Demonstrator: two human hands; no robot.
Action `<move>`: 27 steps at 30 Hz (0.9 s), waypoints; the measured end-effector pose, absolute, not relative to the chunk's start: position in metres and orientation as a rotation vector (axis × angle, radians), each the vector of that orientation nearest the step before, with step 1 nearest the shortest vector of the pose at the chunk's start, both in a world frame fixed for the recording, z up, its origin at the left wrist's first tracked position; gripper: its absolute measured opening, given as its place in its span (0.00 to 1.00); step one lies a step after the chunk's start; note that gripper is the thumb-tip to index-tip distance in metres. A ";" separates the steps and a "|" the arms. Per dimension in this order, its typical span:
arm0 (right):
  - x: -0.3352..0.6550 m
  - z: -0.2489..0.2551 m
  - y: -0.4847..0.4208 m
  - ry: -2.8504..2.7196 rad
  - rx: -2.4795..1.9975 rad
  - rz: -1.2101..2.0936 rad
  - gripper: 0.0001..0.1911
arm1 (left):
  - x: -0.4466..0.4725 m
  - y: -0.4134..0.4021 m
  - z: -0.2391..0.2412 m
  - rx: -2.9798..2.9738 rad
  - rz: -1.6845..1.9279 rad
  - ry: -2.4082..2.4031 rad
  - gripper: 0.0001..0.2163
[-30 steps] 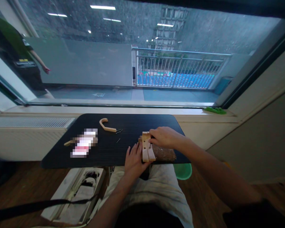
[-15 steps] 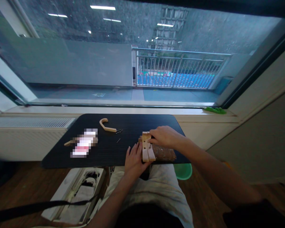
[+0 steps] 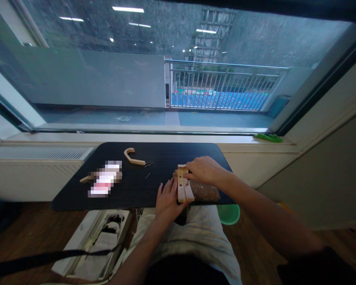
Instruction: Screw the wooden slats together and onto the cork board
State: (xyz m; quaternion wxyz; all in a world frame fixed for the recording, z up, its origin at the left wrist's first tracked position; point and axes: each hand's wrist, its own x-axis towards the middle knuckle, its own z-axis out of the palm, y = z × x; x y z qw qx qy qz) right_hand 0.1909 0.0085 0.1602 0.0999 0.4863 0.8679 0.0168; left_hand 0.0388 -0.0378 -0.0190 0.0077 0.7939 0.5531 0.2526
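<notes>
A pale wooden piece with dark holes and a split-looking line down its length lies across a rough brown block near the table's front edge. My left hand braces its left side, fingers along the side and thumb at the near end. Over its far end, my right hand is curled with fingers pinched down at the wood. A small thin thing shows under those fingers, too small to name. Farther left lie a hook-shaped wooden piece and several thin metal screws or nails.
The black table also bears a blurred-out, bright rectangle with a wooden stick end beside it. Below stand an open white box and a green basin. A green cloth lies on the windowsill.
My right hand has shifted very slightly to the left and up over the wooden piece. My left hand and the objects stay where they were.
</notes>
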 end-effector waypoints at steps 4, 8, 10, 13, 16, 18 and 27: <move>0.192 0.162 0.003 2.598 1.459 -0.021 0.22 | 0.038 -0.037 -0.020 2.480 0.801 1.726 0.39; 0.195 0.163 -0.001 2.632 1.447 -0.156 0.19 | 0.038 -0.038 -0.018 2.485 0.793 1.734 0.39; 0.195 0.163 -0.001 2.641 1.428 -0.220 0.18 | 0.039 -0.039 -0.018 2.484 0.788 1.738 0.39; 0.196 0.162 0.000 2.635 1.416 -0.274 0.17 | 0.039 -0.039 -0.017 2.485 0.799 1.735 0.39; 0.197 0.160 0.003 2.638 1.397 -0.288 0.16 | 0.039 -0.039 -0.018 2.484 0.800 1.732 0.39; 0.198 0.160 0.005 2.644 1.391 -0.299 0.15 | 0.039 -0.039 -0.018 2.481 0.797 1.732 0.39; 0.201 0.157 0.008 2.690 1.373 -0.259 0.13 | 0.039 -0.038 -0.021 2.486 0.793 1.747 0.40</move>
